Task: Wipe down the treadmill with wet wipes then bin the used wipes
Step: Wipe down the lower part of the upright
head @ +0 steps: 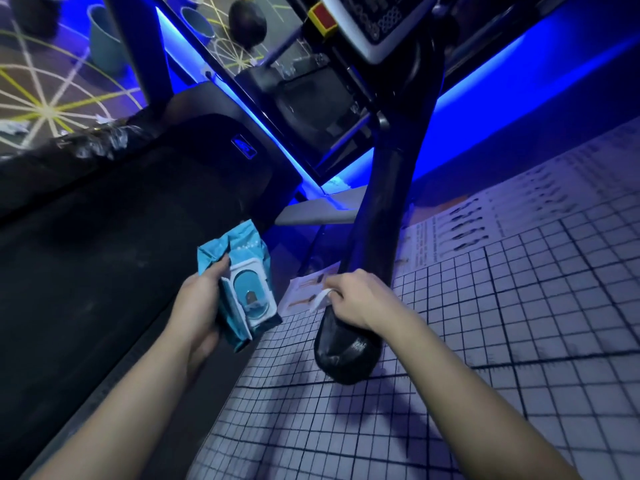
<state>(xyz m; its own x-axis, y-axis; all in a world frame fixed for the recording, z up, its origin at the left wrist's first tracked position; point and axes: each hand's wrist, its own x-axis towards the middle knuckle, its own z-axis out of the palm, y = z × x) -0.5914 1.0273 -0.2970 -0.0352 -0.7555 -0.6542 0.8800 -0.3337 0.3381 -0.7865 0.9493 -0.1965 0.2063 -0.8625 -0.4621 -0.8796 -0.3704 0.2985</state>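
Note:
My left hand (199,299) grips a teal pack of wet wipes (242,271) with a white flip lid, held over the edge of the dark treadmill belt (114,230). My right hand (360,296) holds a white wet wipe (318,299) against the black right handrail (377,209) of the treadmill, close to the rail's rounded near end (346,355). Only a small fold of the wipe shows under my fingers. The console (377,19) with a red and yellow stop button is at the top.
A black bin bag rim (86,147) lies at the far left side of the belt. Light blue buckets (104,36) stand on the patterned floor behind. A gridded mat (485,341) with a printed exercise chart (502,209) covers the floor on the right, below a blue-lit ledge.

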